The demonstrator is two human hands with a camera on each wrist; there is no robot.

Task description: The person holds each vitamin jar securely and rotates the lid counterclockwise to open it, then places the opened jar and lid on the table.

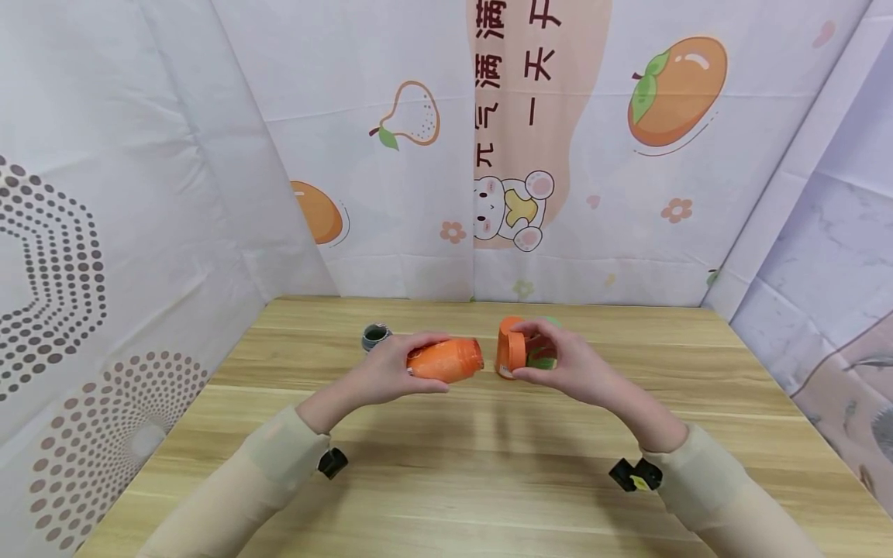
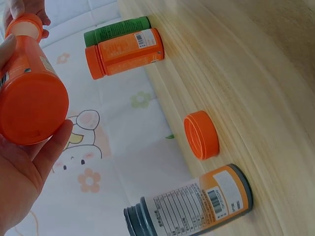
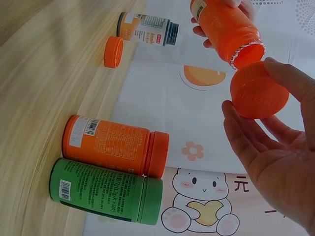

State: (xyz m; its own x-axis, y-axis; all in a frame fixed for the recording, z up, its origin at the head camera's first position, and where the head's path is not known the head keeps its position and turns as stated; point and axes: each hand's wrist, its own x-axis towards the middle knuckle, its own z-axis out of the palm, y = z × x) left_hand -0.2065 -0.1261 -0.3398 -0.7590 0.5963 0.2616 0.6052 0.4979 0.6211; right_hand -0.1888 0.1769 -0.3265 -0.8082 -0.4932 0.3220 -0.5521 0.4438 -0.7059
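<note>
My left hand [image 1: 380, 372] grips an orange bottle [image 1: 448, 360] above the table, tipped on its side. Its uncapped mouth [image 3: 249, 55] faces my right hand [image 1: 575, 368], and some white shows along the rim. An orange cap [image 3: 259, 91] is pinched between the thumb and fingers of that right hand. In the right wrist view, the cap is right by the bottle's mouth; whether they touch I cannot tell. Behind my right hand stand a lidded orange bottle [image 3: 115, 145] and a lidded green bottle [image 3: 101, 189], side by side.
A grey bottle [image 3: 147, 29] with an orange and white label stands uncapped at the back left of the wooden table [image 1: 446, 480]. Beside it lies another orange cap [image 2: 202, 135]. A printed white cloth [image 1: 391, 194] hangs behind the table.
</note>
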